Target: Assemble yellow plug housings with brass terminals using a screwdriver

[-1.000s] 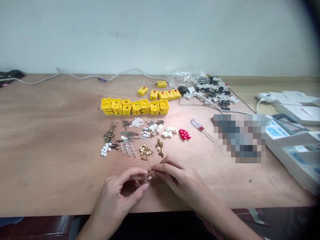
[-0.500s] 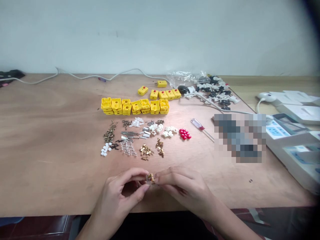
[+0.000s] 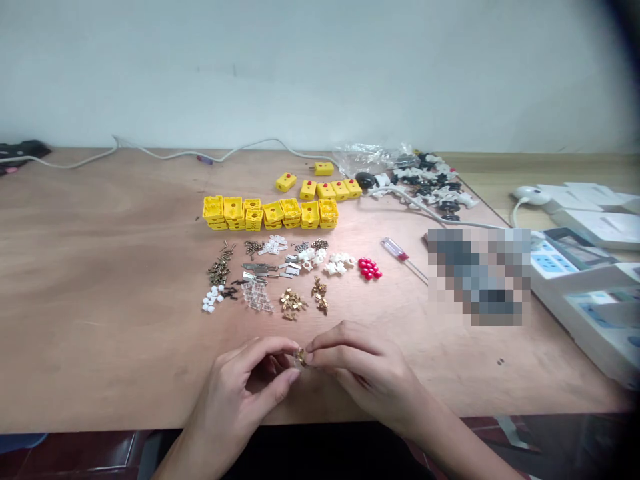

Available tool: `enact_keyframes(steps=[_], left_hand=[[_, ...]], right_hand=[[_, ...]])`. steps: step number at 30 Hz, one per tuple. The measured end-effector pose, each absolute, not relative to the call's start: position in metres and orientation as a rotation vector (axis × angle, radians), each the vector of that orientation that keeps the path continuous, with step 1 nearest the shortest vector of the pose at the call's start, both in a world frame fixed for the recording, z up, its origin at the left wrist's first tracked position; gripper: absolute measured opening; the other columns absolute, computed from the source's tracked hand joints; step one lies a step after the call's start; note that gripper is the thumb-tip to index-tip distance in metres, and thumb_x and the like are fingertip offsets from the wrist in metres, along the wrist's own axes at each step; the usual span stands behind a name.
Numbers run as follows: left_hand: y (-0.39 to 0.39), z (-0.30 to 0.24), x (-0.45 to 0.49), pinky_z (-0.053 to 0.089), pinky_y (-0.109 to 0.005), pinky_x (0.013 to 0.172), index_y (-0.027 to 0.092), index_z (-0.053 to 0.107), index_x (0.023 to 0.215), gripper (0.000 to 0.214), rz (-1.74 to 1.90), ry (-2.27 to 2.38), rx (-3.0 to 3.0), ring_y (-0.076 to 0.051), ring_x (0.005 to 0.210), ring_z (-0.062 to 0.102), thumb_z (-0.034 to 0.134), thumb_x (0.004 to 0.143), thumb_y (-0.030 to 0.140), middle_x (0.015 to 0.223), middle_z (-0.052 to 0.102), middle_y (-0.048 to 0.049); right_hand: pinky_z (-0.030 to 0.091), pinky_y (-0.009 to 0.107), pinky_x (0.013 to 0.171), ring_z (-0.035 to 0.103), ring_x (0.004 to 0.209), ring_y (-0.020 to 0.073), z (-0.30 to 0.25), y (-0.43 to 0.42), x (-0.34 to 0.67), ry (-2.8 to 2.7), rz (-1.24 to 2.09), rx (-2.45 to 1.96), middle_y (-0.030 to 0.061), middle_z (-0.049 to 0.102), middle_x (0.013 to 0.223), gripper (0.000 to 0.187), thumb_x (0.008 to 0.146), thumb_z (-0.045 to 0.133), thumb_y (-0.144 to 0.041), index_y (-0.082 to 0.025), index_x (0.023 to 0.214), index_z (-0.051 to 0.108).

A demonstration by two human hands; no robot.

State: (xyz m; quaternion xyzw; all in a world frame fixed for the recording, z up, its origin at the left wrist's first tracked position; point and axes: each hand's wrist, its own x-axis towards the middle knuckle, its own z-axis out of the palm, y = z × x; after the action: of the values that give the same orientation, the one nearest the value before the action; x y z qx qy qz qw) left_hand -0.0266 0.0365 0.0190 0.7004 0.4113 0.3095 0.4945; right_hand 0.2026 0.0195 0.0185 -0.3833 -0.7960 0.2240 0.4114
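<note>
Above the table's near edge, my left hand [image 3: 240,380] pinches a small transparent plastic piece [image 3: 298,363] between thumb and index finger. My right hand [image 3: 373,373] meets it from the other side, its fingertips closed on a small brass terminal [image 3: 301,355] that touches the plastic. Fingers partly cover both pieces, so how they fit together is hidden. Just beyond my hands are loose brass parts [image 3: 293,301], a second brass group [image 3: 320,295] and a patch of transparent plastic pieces [image 3: 257,297].
Farther back stand stacked yellow housings [image 3: 273,213] and several yellow blocks with red buttons [image 3: 326,191]. Red caps [image 3: 369,269], white parts [image 3: 340,263], screws [image 3: 220,268] and a screwdriver [image 3: 400,252] lie between. A white cable [image 3: 425,210] crosses toward a device [image 3: 585,293] at right.
My right hand's fingers have shifted slightly up and left over the brass terminal, covering more of it. The left hand has barely moved and keeps its pinch.
</note>
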Motion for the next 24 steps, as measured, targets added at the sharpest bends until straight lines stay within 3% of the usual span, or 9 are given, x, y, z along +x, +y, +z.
enact_keyframes(steps=[24], left_hand=[[0.0374,0.0192,-0.0268,0.059,-0.017,0.069,0.028,0.075,0.105,0.015,0.76,1.024,1.721,-0.012,0.072,0.07,0.073,0.091,0.023,0.087,0.077,0.0035]], right_hand=[[0.058,0.029,0.067,0.068,0.079,0.0154,0.0199,0.018,0.2027,-2.026,0.579,-0.982,0.005,0.077,0.092,0.035,0.095,0.052,0.0,-0.022,0.114,0.071]])
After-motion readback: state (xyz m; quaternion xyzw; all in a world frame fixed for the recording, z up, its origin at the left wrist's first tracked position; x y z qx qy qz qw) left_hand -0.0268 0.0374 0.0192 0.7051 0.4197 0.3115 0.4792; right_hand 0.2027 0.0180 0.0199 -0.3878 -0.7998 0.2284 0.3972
